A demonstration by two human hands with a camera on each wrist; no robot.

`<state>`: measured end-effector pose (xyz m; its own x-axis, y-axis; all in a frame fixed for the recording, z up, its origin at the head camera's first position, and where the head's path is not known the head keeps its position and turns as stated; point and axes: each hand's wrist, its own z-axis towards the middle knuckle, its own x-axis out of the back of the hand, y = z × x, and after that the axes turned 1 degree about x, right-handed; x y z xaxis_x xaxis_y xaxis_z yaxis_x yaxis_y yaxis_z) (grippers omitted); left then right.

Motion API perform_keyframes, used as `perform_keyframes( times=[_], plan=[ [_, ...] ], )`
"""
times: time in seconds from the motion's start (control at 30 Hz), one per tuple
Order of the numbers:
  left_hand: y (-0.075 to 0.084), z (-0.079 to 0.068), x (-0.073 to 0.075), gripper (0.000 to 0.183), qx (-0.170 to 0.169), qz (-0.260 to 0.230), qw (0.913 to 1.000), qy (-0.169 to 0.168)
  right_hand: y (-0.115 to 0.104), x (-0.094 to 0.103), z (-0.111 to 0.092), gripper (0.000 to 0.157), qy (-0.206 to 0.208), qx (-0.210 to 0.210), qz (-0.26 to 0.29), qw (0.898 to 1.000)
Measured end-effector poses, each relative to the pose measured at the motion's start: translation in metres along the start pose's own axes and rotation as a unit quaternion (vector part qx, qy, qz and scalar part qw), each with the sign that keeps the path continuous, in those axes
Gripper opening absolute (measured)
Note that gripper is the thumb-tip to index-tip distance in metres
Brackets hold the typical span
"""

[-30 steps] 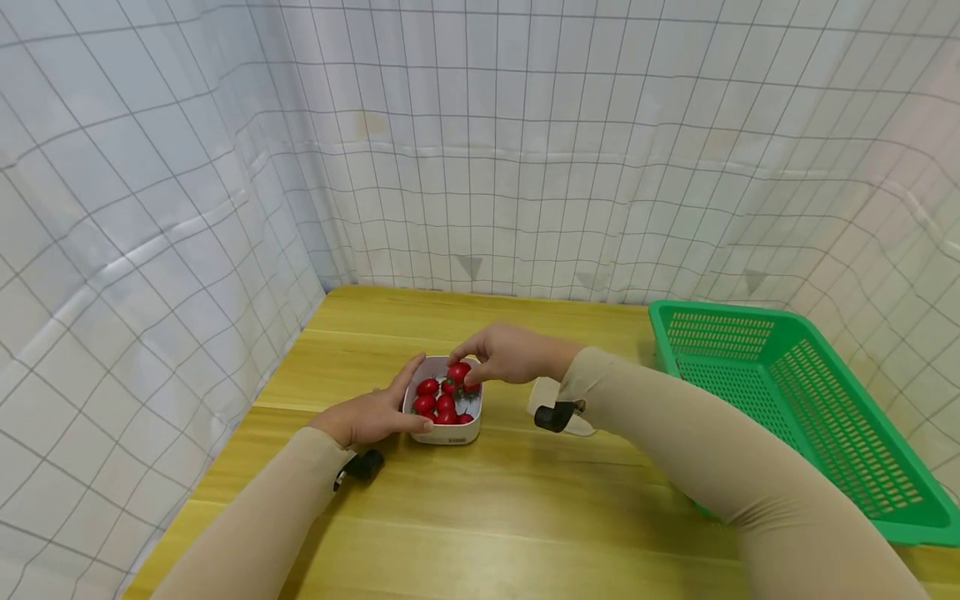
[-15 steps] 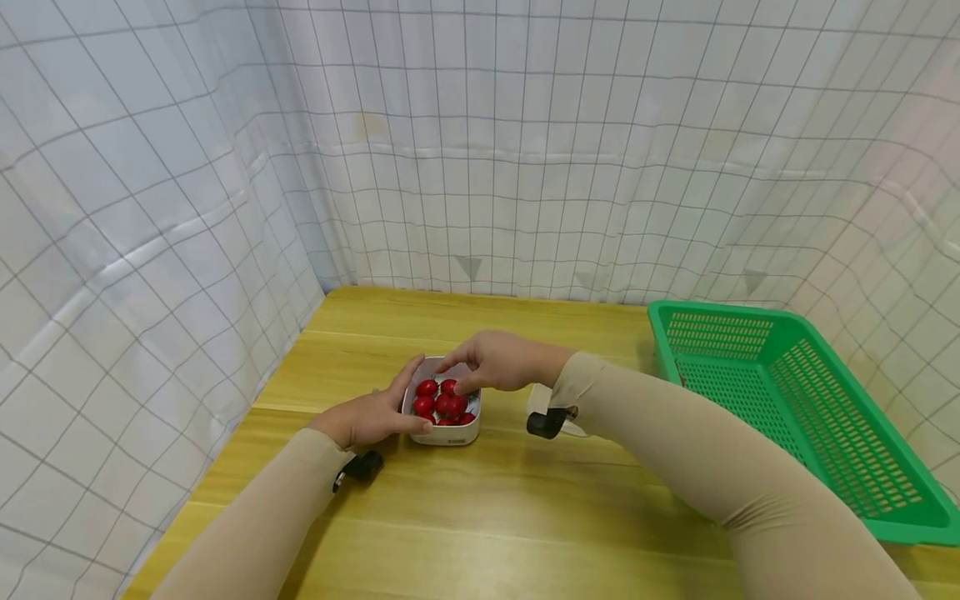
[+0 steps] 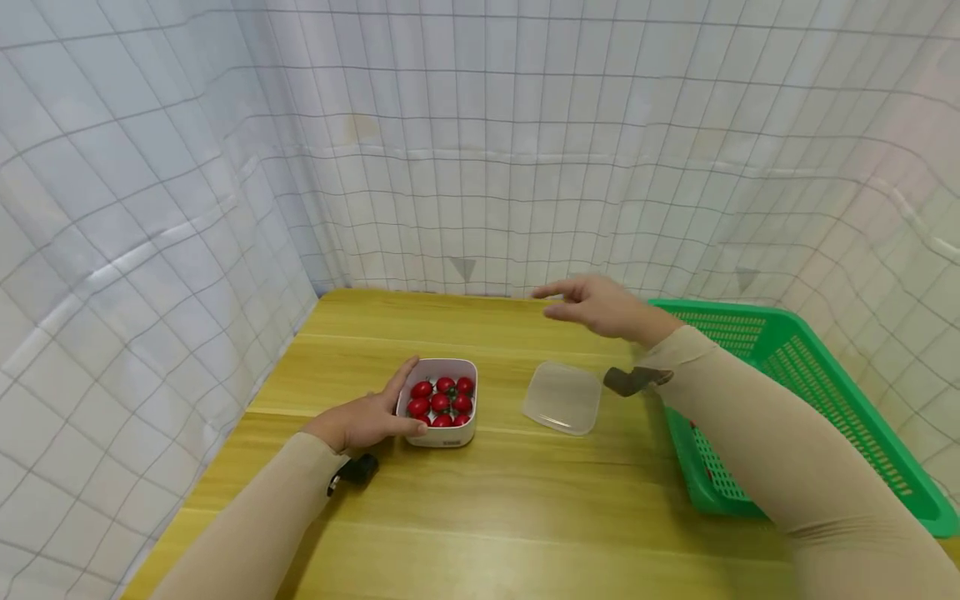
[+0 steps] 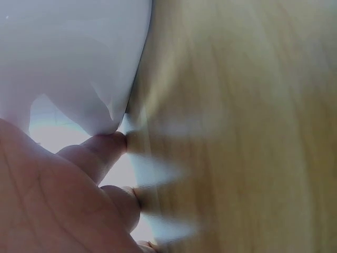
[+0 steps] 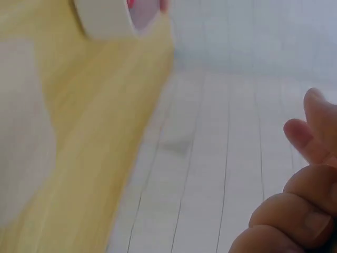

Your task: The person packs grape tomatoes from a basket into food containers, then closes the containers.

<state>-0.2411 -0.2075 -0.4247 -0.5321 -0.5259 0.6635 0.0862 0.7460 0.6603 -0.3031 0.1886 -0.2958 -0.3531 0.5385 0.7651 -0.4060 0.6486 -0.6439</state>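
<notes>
A small white plastic box [image 3: 441, 437] stands on the table, with several red cherry tomatoes [image 3: 440, 402] with green stalks inside it. My left hand [image 3: 367, 419] holds the box at its left side, thumb along the front rim and forefinger at the back corner. In the left wrist view, fingertips [image 4: 113, 142] touch the pale box wall [image 4: 68, 47] close to the table. Raised above the table's back part, my right hand [image 3: 600, 306] has nothing in it, its thumb and fingers apart. Nearer to me lies a clear, square lid [image 3: 562, 398], flat on the wood.
On the right stands a large green plastic basket [image 3: 862, 408], partly covered by my right forearm; bits of red show through its near left side. A white gridded curtain [image 3: 480, 167] encloses the wooden table [image 3: 480, 517] at the back and sides.
My right hand has left the box and moved right and back, after setting tomatoes in it. The lid, earlier mostly covered by that arm, now shows fully. The left hand stays on the box.
</notes>
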Motion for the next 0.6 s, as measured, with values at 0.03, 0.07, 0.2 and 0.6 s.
perform_keyframes(
  times=[0.03, 0.07, 0.2, 0.6],
  plan=[
    [0.0, 0.0, 0.0, 0.117, 0.0, 0.001, 1.0, -0.001, 0.009, 0.011, -0.008, 0.04, 0.015, -0.017, -0.002, 1.0],
    [0.0, 0.0, 0.0, 0.118, 0.0, 0.002, 1.0, -0.001, 0.019, 0.021, -0.016, 0.041, 0.029, -0.031, -0.004, 0.999],
    [-0.001, -0.002, 0.001, 0.118, 0.0, 0.008, 1.0, 0.0, 0.064, 0.055, -0.047, 0.046, 0.065, -0.088, 0.034, 0.993],
    [0.001, 0.003, -0.001, 0.118, -0.009, 0.013, 0.9999, -0.006, 0.157, 0.073, -0.124, 0.053, -0.088, -0.177, 0.06, 0.978]
  ],
)
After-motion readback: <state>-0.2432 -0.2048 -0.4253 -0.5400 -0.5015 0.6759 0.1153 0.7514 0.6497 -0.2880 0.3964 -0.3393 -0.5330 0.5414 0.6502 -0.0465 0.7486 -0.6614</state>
